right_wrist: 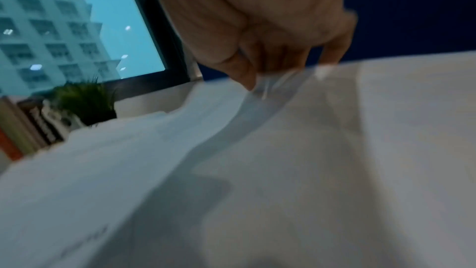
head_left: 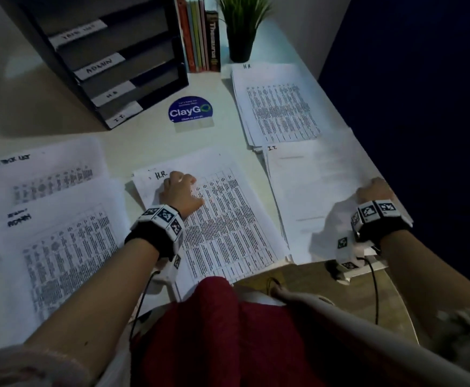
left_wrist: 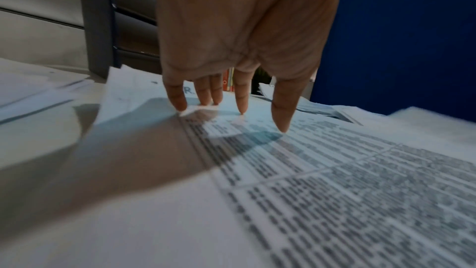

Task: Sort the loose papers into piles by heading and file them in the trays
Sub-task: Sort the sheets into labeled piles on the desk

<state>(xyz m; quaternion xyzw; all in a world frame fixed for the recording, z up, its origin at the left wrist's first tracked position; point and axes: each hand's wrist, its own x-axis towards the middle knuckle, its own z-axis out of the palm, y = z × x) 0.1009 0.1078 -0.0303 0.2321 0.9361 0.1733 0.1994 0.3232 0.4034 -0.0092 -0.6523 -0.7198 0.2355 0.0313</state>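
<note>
The left hand (head_left: 180,191) presses straight, spread fingertips (left_wrist: 282,117) on the top sheet of the H.R. pile (head_left: 222,219), near its heading; its grip encloses nothing. The right hand (head_left: 373,189) pinches the right edge of the top sheet of the I.T. pile (head_left: 309,191), fingers (right_wrist: 244,76) curled over the lifted, bowed paper. Only the right wrist view shows this bowing and a window (right_wrist: 77,27) with a building beyond; only the left wrist view shows the separate fingertip contacts; only the head view shows headings and layout. 5 paper piles lie on the white bench (head_left: 144,138): TASK LIST (head_left: 44,171) and ADMIN (head_left: 66,247) at left, H.R. at centre, I.T. at right, and 1 further pile (head_left: 278,107) behind I.T., its heading too blurred to read surely. 1 black tray rack (head_left: 111,60) stands at the rear left with 4 labelled trays. Beside it stand a row of books (head_left: 200,37), 1 potted plant (head_left: 242,29) and 1 blue ClayGo sticker (head_left: 190,110). A dark blue wall (head_left: 423,79) borders the right.
</note>
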